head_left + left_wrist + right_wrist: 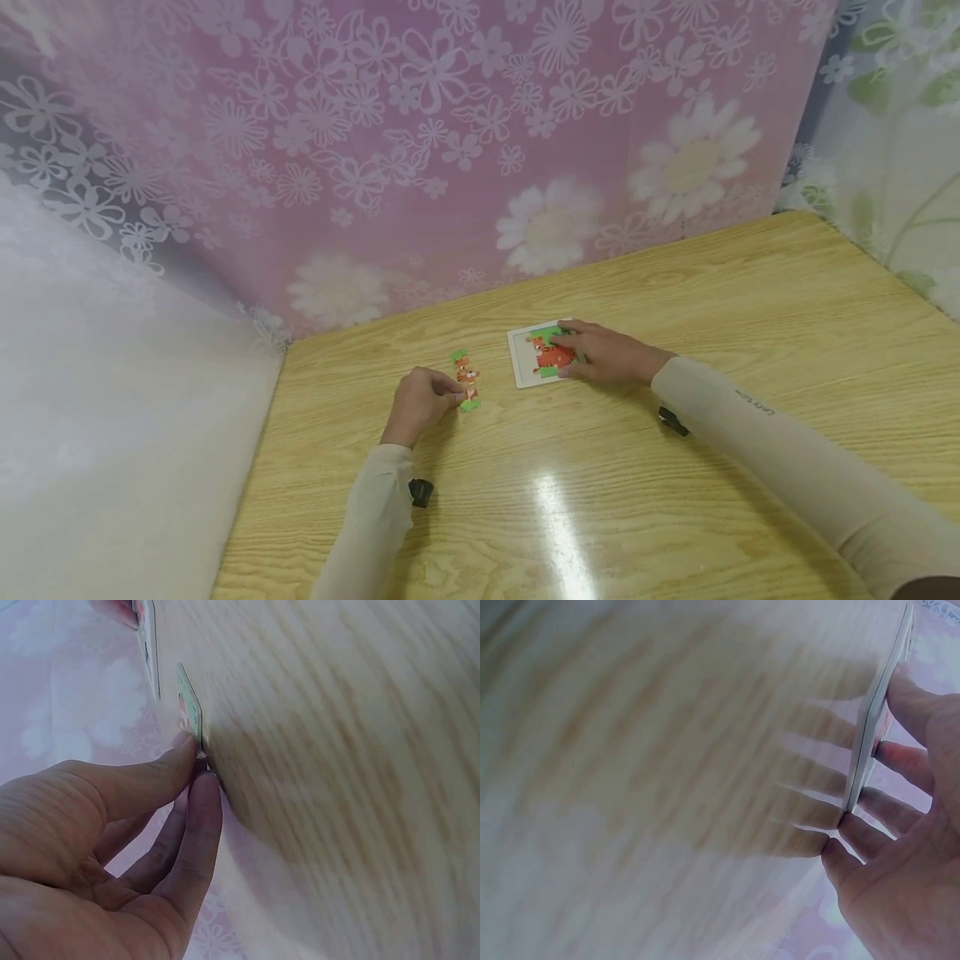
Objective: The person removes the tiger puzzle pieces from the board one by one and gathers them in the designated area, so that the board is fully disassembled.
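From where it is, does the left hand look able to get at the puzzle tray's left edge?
Probably yes: the puzzle tray has its left edge uncovered; the right hand rests over its right part. Only the flat tiger puzzle strip the left hand appears to pinch lies between.

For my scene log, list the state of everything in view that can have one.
Square white-rimmed puzzle tray: flat on the yellow wood-grain table, left part bare.
Red-and-green animal picture section: inside the tray, partly hidden.
Narrow orange-and-green animal strip: loose, outside the tray.
Bare left hand: fingers curled, pinching the strip's edge.
Bare right hand: fingers spread over the tray.
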`<action>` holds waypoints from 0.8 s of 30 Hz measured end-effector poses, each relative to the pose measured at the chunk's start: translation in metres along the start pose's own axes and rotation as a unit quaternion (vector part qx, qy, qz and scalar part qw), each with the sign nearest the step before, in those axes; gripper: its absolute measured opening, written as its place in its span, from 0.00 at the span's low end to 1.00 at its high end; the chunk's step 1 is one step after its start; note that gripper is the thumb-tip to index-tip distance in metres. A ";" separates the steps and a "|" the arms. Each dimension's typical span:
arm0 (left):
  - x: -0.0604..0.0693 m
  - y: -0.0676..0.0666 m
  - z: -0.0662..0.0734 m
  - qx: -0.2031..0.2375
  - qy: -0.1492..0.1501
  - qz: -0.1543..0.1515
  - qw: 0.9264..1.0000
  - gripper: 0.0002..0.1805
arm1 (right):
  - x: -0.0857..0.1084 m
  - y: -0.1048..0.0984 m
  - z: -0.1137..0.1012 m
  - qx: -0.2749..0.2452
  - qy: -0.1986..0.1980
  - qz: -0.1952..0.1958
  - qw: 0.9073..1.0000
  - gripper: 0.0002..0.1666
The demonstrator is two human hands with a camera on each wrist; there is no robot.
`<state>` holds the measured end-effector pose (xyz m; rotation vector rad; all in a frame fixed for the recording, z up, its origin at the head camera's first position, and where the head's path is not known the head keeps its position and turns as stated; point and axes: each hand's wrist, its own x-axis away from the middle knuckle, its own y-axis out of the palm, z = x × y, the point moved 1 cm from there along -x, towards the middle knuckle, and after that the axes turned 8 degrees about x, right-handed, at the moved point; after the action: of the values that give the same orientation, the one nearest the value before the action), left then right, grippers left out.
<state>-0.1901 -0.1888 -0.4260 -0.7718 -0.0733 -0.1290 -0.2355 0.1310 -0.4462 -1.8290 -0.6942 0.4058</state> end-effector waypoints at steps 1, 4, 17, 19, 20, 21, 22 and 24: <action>0.000 0.000 0.000 0.000 0.000 0.001 1.000 0.02 | 0.000 0.000 0.000 -0.002 0.000 0.001 1.000 0.40; -0.001 0.001 0.003 0.002 0.006 0.002 1.000 0.03 | 0.001 -0.001 0.000 -0.005 -0.002 0.003 1.000 0.40; -0.022 0.019 0.038 0.013 0.050 -0.014 0.999 0.06 | 0.001 -0.003 -0.004 -0.006 -0.005 0.008 1.000 0.34; -0.025 0.024 0.043 0.014 0.048 -0.015 0.999 0.07 | 0.001 -0.004 -0.004 -0.007 -0.004 0.003 1.000 0.32; -0.027 0.027 0.046 0.014 0.048 -0.015 0.999 0.07 | 0.001 -0.004 -0.004 -0.007 -0.003 0.002 1.000 0.32; -0.029 0.030 0.048 0.013 0.049 -0.015 0.999 0.07 | 0.001 -0.005 -0.004 -0.008 -0.003 0.002 1.000 0.31; -0.030 0.033 0.050 0.015 0.051 -0.015 0.998 0.08 | 0.001 -0.005 -0.004 -0.010 -0.004 0.002 1.000 0.31; -0.034 0.038 0.054 0.018 0.052 -0.014 0.998 0.08 | 0.001 -0.005 -0.004 -0.011 -0.006 0.003 1.000 0.31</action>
<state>-0.2190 -0.1210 -0.4176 -0.7267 0.0116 -0.1944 -0.2337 0.1297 -0.4404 -1.8517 -0.7042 0.4152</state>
